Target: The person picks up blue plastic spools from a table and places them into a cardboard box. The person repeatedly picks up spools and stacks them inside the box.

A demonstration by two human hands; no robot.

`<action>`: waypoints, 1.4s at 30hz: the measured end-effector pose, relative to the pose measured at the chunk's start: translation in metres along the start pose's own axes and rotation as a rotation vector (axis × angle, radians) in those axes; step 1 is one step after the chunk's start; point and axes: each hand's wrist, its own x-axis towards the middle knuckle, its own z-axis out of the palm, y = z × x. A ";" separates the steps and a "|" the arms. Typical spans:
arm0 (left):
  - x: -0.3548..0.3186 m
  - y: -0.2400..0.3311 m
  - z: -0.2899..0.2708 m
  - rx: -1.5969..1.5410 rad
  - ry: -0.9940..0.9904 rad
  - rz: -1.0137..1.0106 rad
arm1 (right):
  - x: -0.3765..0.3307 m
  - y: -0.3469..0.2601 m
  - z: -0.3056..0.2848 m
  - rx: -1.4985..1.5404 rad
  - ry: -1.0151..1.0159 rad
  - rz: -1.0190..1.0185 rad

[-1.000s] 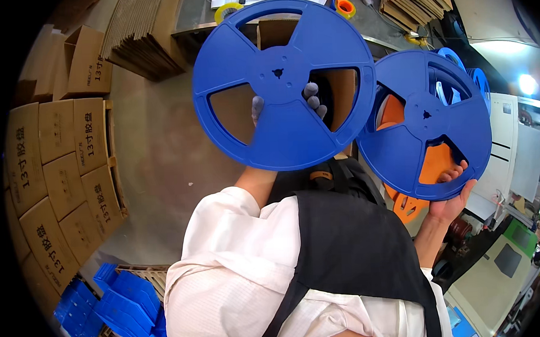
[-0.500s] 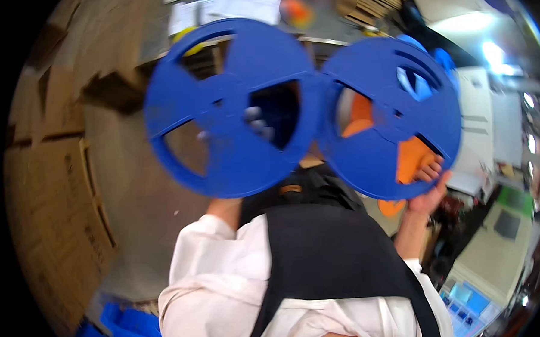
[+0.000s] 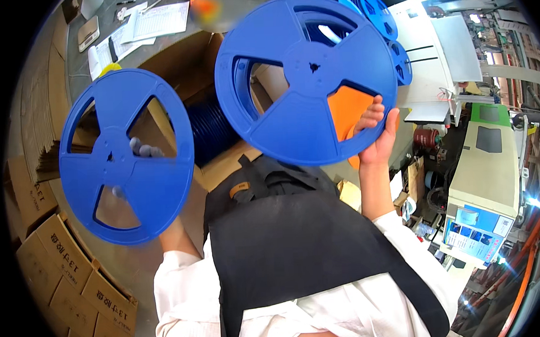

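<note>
My left hand (image 3: 145, 149) is behind a blue plastic reel (image 3: 156, 188) with three cut-out windows. Its fingertips, in grey coverings, show through the windows, closed on the reel from the back. At the right, my right hand (image 3: 380, 133) grips the lower right rim of another blue reel (image 3: 294, 110), fingers through a window and thumb outside the edge. Further blue rims show through that reel's windows; whether they belong to it or to a second reel I cannot tell. Between the two, an open cardboard box (image 3: 184, 59) holds a row of dark blue reels (image 3: 211, 132).
Stacked cartons (image 3: 67, 280) stand at the lower left, with flattened cardboard (image 3: 44, 112) above. Papers (image 3: 155, 22) and a small scale (image 3: 88, 33) lie on the grey table. More blue reels (image 3: 376, 13) are at the upper right, beside a beige machine (image 3: 483, 159).
The two reels have moved apart: the left one left and down, the right one left and up. The view has turned, and the box of reels now shows between them.
</note>
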 end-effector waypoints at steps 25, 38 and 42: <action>0.002 -0.086 0.035 -0.120 0.366 -0.142 | 0.006 0.060 0.068 -1.166 0.029 -0.128; -0.014 -0.083 0.004 -0.260 0.177 -0.111 | -0.010 -0.020 0.001 -0.789 0.161 -0.094; -0.026 -0.079 -0.014 -0.343 -0.025 -0.033 | -0.006 -0.026 -0.018 -0.526 0.012 -0.009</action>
